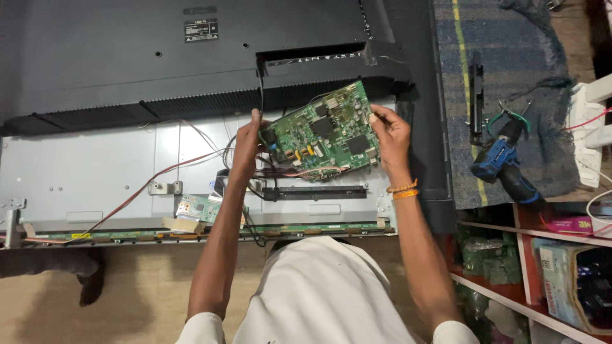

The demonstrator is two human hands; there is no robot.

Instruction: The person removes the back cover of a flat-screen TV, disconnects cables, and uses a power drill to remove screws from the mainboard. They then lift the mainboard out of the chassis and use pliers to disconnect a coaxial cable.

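Far left: black plastic back cover [127, 57] of a large flat television, lifted off and lying across the far side. Below it, bare grey metal chassis [83, 172] of the panel, with a red wire [137, 191] running diagonally across. Along the near edge of the chassis, a long narrow strip board [127, 234]. Near centre-left, a small green board [199, 207] lying flat on the chassis, just left of the left forearm.

Centre: left hand [247, 143] clenched on the left edge of the green circuit board [324, 132], thumb on top. Board held up, tilted, above the chassis and just below the cover's opening; component side facing up, black chips and silver connectors visible. Bundle of dark cables [255, 175] hanging from the board's left near corner down to the chassis. Black bar [319, 192] lying just near of the board.

Right of centre: right hand [389, 137] grasping the board's right edge, fingers curled over the far corner. Orange bracelet [404, 191] on the right wrist.

Right: blue cloth [510, 76] on the bench. Blue cordless drill [503, 162] resting on the cloth, well apart from the hands. White power strip [590, 127] at far right edge. Shelves [510, 280] with packets lower right.
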